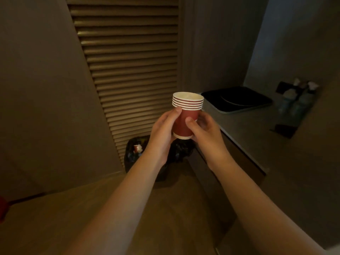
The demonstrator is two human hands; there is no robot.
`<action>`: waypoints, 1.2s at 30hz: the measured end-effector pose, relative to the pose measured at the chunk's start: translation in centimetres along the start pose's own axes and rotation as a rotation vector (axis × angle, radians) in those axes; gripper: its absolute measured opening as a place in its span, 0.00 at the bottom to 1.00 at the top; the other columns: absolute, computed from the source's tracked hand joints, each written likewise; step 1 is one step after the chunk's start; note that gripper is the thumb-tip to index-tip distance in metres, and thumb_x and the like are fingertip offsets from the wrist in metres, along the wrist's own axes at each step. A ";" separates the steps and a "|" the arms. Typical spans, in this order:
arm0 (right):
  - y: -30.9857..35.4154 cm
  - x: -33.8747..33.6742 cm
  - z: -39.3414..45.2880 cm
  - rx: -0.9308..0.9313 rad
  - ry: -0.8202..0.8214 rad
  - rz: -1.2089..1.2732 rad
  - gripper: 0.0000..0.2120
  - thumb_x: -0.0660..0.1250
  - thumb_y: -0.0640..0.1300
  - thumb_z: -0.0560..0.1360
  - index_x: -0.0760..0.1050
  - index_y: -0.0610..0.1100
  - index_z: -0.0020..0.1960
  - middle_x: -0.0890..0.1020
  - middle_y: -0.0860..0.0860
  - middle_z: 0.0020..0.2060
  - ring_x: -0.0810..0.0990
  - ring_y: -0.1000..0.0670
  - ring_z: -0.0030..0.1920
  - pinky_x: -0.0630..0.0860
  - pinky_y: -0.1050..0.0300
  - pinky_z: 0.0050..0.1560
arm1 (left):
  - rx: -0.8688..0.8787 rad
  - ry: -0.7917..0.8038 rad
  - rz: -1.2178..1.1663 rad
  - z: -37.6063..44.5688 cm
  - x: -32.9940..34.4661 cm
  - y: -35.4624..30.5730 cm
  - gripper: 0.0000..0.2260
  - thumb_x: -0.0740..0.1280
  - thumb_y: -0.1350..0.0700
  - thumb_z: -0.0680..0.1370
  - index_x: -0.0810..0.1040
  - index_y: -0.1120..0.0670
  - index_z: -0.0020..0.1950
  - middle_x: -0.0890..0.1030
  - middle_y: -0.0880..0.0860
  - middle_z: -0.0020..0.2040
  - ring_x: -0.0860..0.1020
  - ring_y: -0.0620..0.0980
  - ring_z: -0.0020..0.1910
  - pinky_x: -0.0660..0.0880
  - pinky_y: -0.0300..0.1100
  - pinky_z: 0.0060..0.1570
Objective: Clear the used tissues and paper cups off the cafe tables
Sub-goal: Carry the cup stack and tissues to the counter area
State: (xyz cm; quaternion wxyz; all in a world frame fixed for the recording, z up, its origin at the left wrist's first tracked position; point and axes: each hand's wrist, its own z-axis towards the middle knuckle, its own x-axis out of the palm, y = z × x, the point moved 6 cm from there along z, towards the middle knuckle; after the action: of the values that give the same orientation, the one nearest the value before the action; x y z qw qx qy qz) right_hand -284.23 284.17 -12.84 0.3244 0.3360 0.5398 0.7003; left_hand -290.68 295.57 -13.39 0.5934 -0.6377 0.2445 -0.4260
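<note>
A stack of several nested red paper cups (185,115) with white rims is held upright in mid-air in front of me. My left hand (162,133) grips its left side with the thumb just under the rims. My right hand (204,131) wraps its right side and base. Below and behind the hands stands a bin lined with a black bag (134,155) on the floor, with a red cup and crumpled white tissue (137,148) inside it.
A louvred door (128,61) rises behind the bin. A grey counter (257,129) runs along the right, bearing a black tray (237,99) and a holder with bottles and sachets (298,96). Wooden floor (55,218) lies below.
</note>
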 end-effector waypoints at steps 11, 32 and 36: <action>-5.8 -5.6 16.3 0.026 -0.196 -0.034 0.20 0.74 0.48 0.76 0.72 0.66 0.60 0.82 0.63 0.53 0.82 0.69 0.51 0.79 0.72 0.43 | -0.108 0.168 -0.034 19.0 4.3 4.7 0.30 0.69 0.34 0.76 0.77 0.48 0.72 0.84 0.52 0.65 0.83 0.51 0.64 0.77 0.57 0.69; -13.2 -25.3 42.5 0.054 -0.610 -0.055 0.19 0.72 0.35 0.77 0.72 0.49 0.63 0.82 0.53 0.54 0.85 0.64 0.46 0.79 0.69 0.42 | -0.343 0.491 -0.010 50.9 23.0 16.5 0.10 0.64 0.43 0.83 0.82 0.44 0.55 0.88 0.50 0.55 0.86 0.49 0.55 0.83 0.45 0.53; -17.2 -25.7 47.8 0.123 -0.694 -0.058 0.21 0.70 0.30 0.76 0.70 0.40 0.66 0.81 0.46 0.56 0.82 0.58 0.49 0.81 0.67 0.44 | -0.421 0.520 0.012 57.4 22.5 20.2 0.09 0.65 0.44 0.83 0.82 0.44 0.56 0.85 0.54 0.60 0.84 0.52 0.60 0.81 0.51 0.61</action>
State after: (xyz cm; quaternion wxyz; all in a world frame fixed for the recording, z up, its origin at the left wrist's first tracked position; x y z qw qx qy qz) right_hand -228.88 292.44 -23.57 0.4876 0.5575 0.4478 0.5009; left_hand -227.28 305.12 -23.32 0.3687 -0.6147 0.4741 -0.5112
